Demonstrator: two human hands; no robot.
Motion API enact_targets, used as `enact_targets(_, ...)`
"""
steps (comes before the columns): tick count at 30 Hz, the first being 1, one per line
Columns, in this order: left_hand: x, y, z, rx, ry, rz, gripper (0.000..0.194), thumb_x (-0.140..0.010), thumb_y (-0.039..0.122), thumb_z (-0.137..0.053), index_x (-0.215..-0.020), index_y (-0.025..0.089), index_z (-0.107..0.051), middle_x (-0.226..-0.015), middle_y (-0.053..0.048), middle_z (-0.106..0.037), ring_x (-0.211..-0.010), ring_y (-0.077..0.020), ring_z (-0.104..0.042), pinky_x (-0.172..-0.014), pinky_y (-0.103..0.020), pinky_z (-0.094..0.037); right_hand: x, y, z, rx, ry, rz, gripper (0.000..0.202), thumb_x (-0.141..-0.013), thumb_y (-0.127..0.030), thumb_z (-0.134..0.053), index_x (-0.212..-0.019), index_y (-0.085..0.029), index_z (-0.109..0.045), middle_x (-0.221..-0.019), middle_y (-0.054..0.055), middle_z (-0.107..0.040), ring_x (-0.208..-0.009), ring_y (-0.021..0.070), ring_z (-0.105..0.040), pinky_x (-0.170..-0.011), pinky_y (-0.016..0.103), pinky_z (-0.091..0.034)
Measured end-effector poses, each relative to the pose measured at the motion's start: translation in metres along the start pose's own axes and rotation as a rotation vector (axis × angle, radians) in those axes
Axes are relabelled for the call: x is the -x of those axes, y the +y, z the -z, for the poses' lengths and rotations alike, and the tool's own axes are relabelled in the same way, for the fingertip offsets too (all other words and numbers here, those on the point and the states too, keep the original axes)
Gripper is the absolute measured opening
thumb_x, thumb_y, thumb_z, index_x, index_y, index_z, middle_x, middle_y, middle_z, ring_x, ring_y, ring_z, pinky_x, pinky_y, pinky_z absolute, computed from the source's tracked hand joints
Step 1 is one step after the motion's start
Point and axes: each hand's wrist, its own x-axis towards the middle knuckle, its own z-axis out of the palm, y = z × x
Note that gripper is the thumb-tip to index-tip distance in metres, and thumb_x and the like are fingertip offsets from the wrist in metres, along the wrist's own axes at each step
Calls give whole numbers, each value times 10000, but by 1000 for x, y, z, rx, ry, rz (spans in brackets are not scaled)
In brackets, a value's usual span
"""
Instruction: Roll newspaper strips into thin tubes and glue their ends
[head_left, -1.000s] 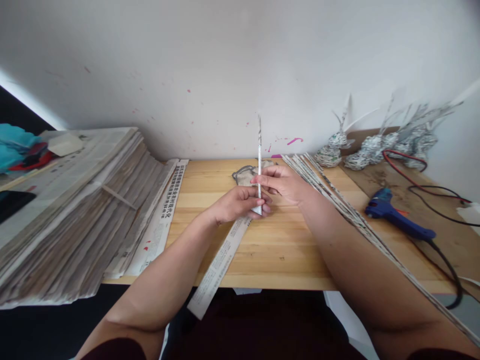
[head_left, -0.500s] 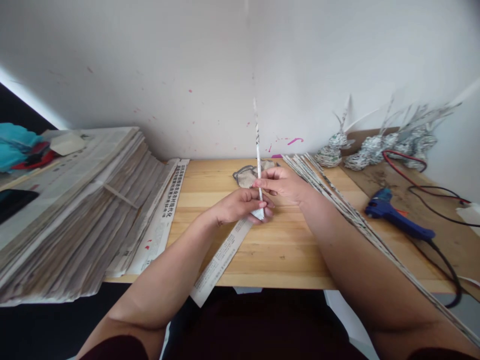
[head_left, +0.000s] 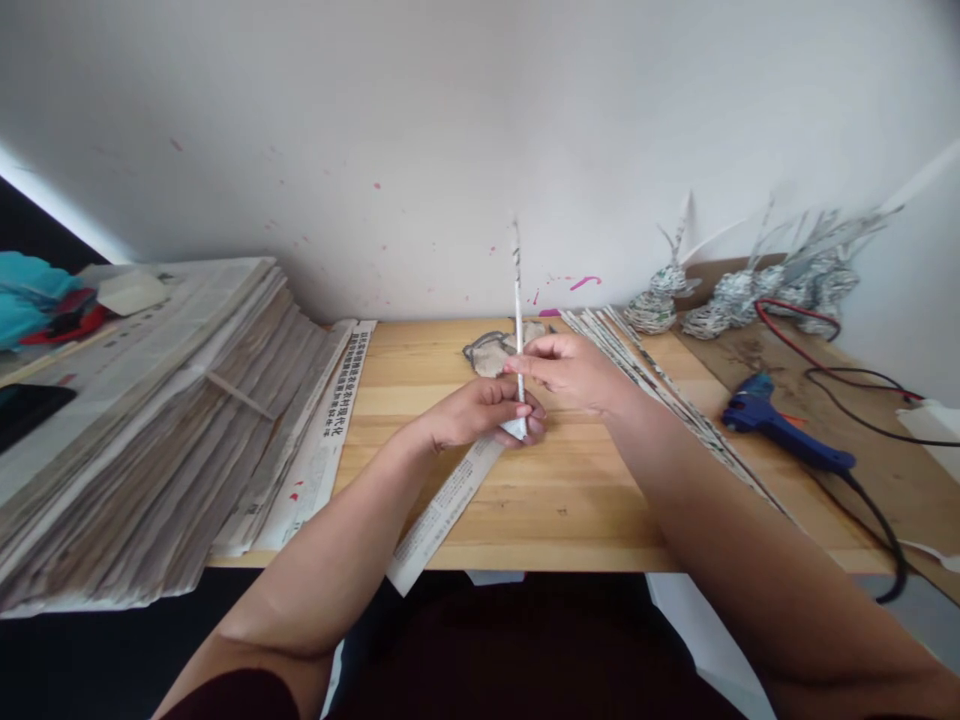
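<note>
Both hands meet above the middle of the wooden table around a thin rolled paper stick (head_left: 517,300), which stands nearly upright. My left hand (head_left: 491,410) is closed on the lower end of the stick, where it joins a flat newspaper strip (head_left: 446,515). That strip slants down to the left, past the table's front edge. Just above, my right hand (head_left: 551,365) pinches the stick between thumb and fingers. Behind the hands lies a crumpled grey-beige cloth (head_left: 487,352).
A tall newspaper stack (head_left: 150,430) fills the left side of the table (head_left: 570,530). Long paper sticks (head_left: 637,365) lie at the right. Beyond them are a blue glue gun (head_left: 787,430) with its cord, woven paper figures (head_left: 652,310) and brown cardboard (head_left: 847,400).
The visible tip of the paper stick stands slightly lower, and the strip's free end has drawn up a little toward the hands. The view has shifted slightly.
</note>
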Motion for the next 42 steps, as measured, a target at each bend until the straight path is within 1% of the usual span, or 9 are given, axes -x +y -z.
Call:
enact_targets(2,0,0,-1,0,-10,1,346,-870,432,-629,-1018,120,-659,-1025,-149,-689,-915,-205,-670,-798,-364,-543,1,2,0,-20,147,27,377,-658,-487,-803,-637,-169,-602,-534,-47,-458,-497,71,-374,-446,244,-263)
enact_targets(4,0,0,-2,-1,-14,0,358,-865,442,-633,-1004,114,-666,-1014,-154,-690,-902,-204,-670,-786,-353,-542,2,7,1,-74,174,53,387,-681,-522,-777,-658,-174,-608,-556,-38,-472,-515,79,-377,-447,244,-265)
enact_targets(8,0,2,-1,10,-9,2,368,-857,445,-642,-987,102,-671,-951,-146,-694,-865,-196,-670,-768,-341,-542,5,16,6,-110,-100,58,396,-788,-557,-664,-810,-163,-700,-629,-3,-539,-543,90,-411,-458,244,-286)
enact_targets(10,0,2,-1,7,-14,-1,366,-861,444,-637,-991,104,-669,-963,-148,-692,-874,-200,-673,-775,-351,-545,6,20,8,-86,-132,49,371,-779,-527,-685,-816,-159,-706,-628,-7,-541,-530,84,-398,-459,245,-279)
enact_targets(18,1,4,-6,-3,-7,7,294,-878,390,-631,-1006,125,-648,-1023,-142,-685,-911,-209,-676,-786,-368,-548,6,24,1,-72,161,58,351,-673,-475,-794,-682,-154,-652,-611,-29,-498,-561,78,-399,-476,239,-280)
enact_targets(24,3,6,-8,-12,-41,24,324,-895,398,-603,-1044,114,-650,-962,-133,-685,-896,-204,-673,-804,-378,-547,7,22,10,-254,-187,5,368,-775,-508,-703,-854,-148,-719,-627,-3,-542,-561,83,-451,-441,217,-283)
enact_targets(30,2,3,-9,17,-43,19,285,-877,373,-633,-1016,125,-642,-1017,-138,-676,-889,-198,-669,-765,-359,-550,4,28,8,-263,18,-29,316,-664,-428,-821,-720,-156,-669,-524,-48,-471,-462,51,-369,-404,207,-227)
enact_targets(36,3,5,-7,-9,-42,17,318,-886,390,-617,-1033,109,-647,-973,-139,-684,-871,-196,-668,-781,-377,-547,7,21,12,-263,-186,-29,389,-745,-506,-736,-857,-134,-720,-609,-5,-538,-533,73,-441,-411,207,-251)
enact_targets(42,1,1,-6,11,-48,10,290,-874,373,-636,-1015,120,-640,-1015,-135,-673,-878,-187,-658,-741,-334,-537,5,20,8,-226,72,-7,347,-627,-438,-838,-692,-147,-661,-550,-42,-485,-492,55,-389,-416,213,-247)
